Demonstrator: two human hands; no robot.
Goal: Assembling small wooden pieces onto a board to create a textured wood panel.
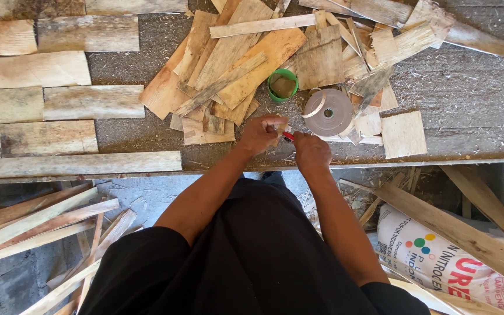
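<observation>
Littered workbench (473, 99), hands (287, 143) together, small red tool (288, 136) mostly hidden

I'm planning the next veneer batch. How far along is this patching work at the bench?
Looks done: flat veneer sheets lie in neat rows at the bench's left. In hand: the left hand and right hand meet on a small red tool, beside the tape roll and green cup. Left: a loose heap of veneer scraps remains unsorted.

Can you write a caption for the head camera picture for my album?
Two hands, left hand and right hand, hold a small red tool over a workbench piled with wood scraps.
</observation>
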